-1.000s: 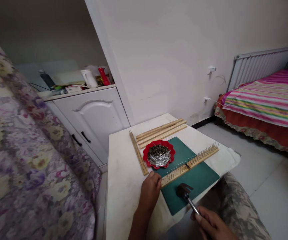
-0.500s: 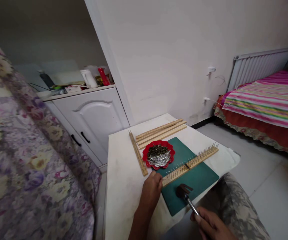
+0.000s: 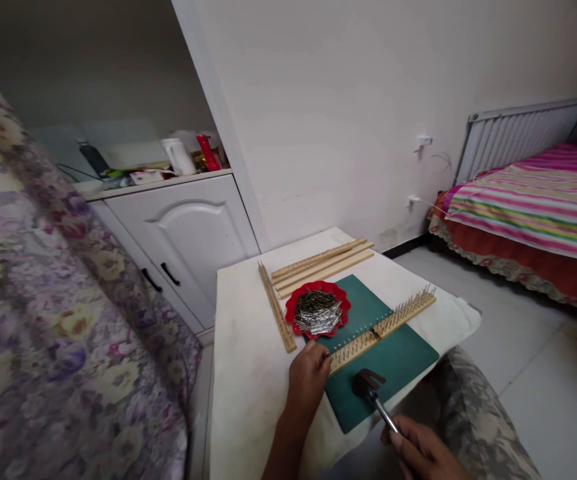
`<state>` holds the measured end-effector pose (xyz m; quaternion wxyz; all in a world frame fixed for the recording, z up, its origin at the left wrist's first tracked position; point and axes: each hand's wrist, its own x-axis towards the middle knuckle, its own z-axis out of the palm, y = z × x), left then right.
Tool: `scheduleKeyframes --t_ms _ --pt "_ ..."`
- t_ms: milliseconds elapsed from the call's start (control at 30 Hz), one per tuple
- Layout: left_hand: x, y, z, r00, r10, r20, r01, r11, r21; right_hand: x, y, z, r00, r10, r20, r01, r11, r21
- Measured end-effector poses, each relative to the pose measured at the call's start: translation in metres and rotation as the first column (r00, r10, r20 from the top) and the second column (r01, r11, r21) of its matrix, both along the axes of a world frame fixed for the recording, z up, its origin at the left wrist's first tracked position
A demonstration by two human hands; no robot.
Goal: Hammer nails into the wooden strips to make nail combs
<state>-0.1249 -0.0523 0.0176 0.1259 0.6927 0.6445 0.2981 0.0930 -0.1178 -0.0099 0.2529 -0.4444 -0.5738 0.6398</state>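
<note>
A wooden strip (image 3: 383, 325) studded with a row of upright nails lies aslant on a green cutting mat (image 3: 398, 357). My left hand (image 3: 308, 383) is curled over the strip's near end, fingers pressed on it. My right hand (image 3: 421, 450) grips the metal handle of a small hammer (image 3: 371, 390), whose dark head rests on the mat just below the strip. A red scalloped dish (image 3: 318, 310) full of loose nails sits at the mat's far left corner.
Several plain wooden strips (image 3: 321, 263) lie at the back of the white table (image 3: 248, 373), and one more strip (image 3: 277, 307) lies left of the dish. A floral sofa (image 3: 58, 300) is on the left, a white cabinet (image 3: 183, 230) behind, a striped bed (image 3: 533, 213) at right.
My left hand has slid slightly forward along the strip's near end. The hammer and my right hand have stayed almost still.
</note>
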Motion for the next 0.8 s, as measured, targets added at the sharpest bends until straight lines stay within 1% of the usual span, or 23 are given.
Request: scheduleKeyframes --t_ms 100,233,467,567,667,800 --pt "0.002 0.0 -0.005 0.998 0.015 0.055 -0.017 0.999 0.031 0.0 0.0 0.002 1.0 -0.008 -0.005 0.008 1.0 0.01" --pt "0.004 -0.001 -0.008 0.997 0.023 0.075 -0.027 0.998 0.06 0.0 0.001 0.008 1.0 -0.012 -0.018 0.013 0.999 0.051" --pt "0.004 -0.003 -0.009 0.996 0.034 0.086 -0.04 0.997 0.072 -0.002 0.002 0.037 0.999 0.025 -0.031 -0.021 0.995 0.098" --pt "0.004 -0.003 -0.011 0.994 0.037 0.101 -0.044 0.997 0.071 -0.011 0.01 0.048 0.999 0.002 -0.032 0.001 0.995 0.1" --pt "0.004 -0.003 -0.013 0.993 0.03 0.117 -0.039 0.997 0.073 -0.024 0.023 0.055 0.999 0.0 -0.035 0.005 0.989 0.146" --pt "0.004 -0.003 -0.015 0.99 0.046 0.131 -0.056 0.996 0.072 -0.037 0.035 0.056 1.0 0.0 0.006 -0.001 0.978 0.21"
